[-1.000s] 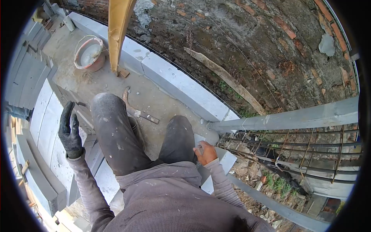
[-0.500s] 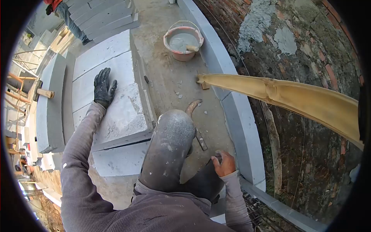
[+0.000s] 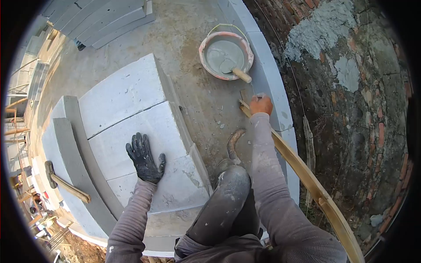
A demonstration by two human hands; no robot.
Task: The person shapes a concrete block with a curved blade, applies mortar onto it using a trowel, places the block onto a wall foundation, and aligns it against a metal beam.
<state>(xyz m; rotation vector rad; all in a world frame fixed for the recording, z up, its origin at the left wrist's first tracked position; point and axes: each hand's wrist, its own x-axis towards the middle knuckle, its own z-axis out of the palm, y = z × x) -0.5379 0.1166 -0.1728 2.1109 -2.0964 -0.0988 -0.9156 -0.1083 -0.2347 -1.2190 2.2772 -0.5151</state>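
My left hand (image 3: 146,158), in a dark glove, lies with fingers spread on top of the stacked light grey blocks (image 3: 131,125). Bare and curled, my right hand (image 3: 261,105) is at the upper end of the long wooden strip (image 3: 322,197), beside the low block wall; its fingertips are partly hidden, and what they hold is unclear. Just above it stands a bucket (image 3: 226,56) of grey wet mix, with a wooden-handled tool (image 3: 241,75) resting in it. A curved wooden handle (image 3: 235,142) lies on the floor near my knee.
The low block wall (image 3: 267,61) runs along the right, beside a rough brick and soil wall (image 3: 342,114). A hammer (image 3: 66,184) rests on an upright block at the left. More blocks (image 3: 101,22) are stacked at the upper left.
The view has swung toward the bucket and blocks. My right hand has moved from beside my leg up to the strip's end. My left hand has come down onto the blocks and stays there.
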